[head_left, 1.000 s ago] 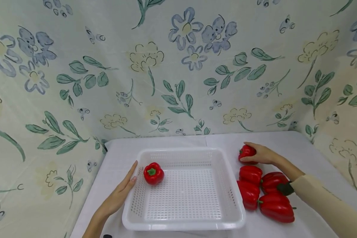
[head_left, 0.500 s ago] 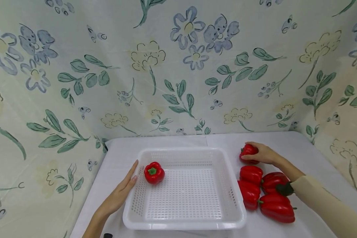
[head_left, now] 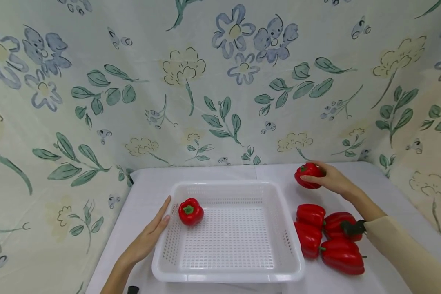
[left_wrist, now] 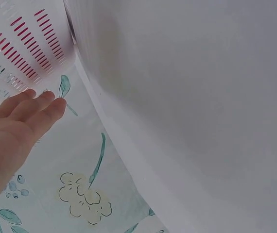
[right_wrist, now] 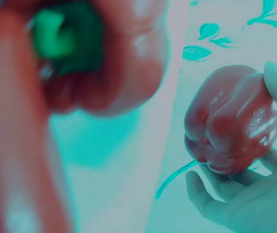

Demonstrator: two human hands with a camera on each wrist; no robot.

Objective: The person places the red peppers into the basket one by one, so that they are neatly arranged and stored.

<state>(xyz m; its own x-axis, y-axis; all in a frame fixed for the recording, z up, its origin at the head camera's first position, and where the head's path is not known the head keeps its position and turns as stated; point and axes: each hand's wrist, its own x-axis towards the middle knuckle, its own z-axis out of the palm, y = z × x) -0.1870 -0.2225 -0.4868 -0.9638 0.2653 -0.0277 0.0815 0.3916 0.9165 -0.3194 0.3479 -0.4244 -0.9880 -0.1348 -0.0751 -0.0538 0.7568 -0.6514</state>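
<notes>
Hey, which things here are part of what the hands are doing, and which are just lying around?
In use: the lifted pepper in the right hand; the white basket, touched by the left hand; the pepper in the basket; the four waiting peppers.
Lying about: the small black object; the flowered cloth.

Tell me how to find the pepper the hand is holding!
Look right of the white basket, past the four red peppers lying together on the table. The held pepper is farther back, gripped by the right hand, the only one lifted up.
</notes>
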